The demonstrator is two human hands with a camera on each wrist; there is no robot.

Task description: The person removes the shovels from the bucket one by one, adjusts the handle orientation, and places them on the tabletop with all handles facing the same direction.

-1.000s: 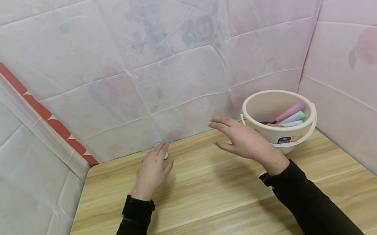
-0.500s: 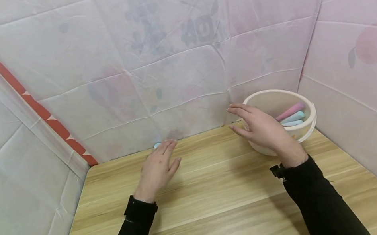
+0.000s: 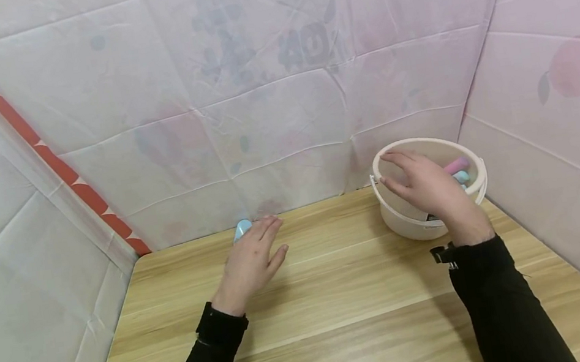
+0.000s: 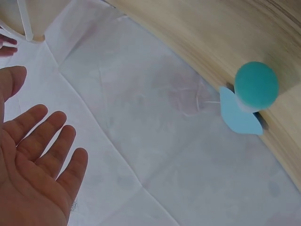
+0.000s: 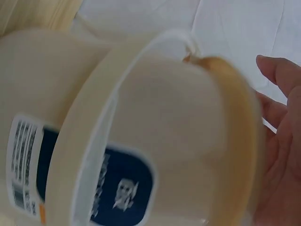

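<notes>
The left hand (image 3: 250, 259) is held flat and wide above the wooden table (image 3: 343, 322), fingers straight and slightly spread, with nothing gripped. Just beyond its fingertips, at the table's far edge against the sheeted wall, a small light-blue object (image 3: 242, 230) is seen; in the left wrist view it appears as a teal ball on a pale blue base (image 4: 249, 96), apart from the open palm (image 4: 33, 165).

The right hand (image 3: 427, 186) is stretched over the mouth of a cream bucket (image 3: 413, 222) standing near the table's far right corner. Its fingers are extended and relaxed, and nothing is grasped. Whether the rim is touched cannot be told. Inside the bucket, a pink stick (image 3: 457, 165) and a pale blue one (image 3: 462, 176) are partly hidden by the hand.
</notes>
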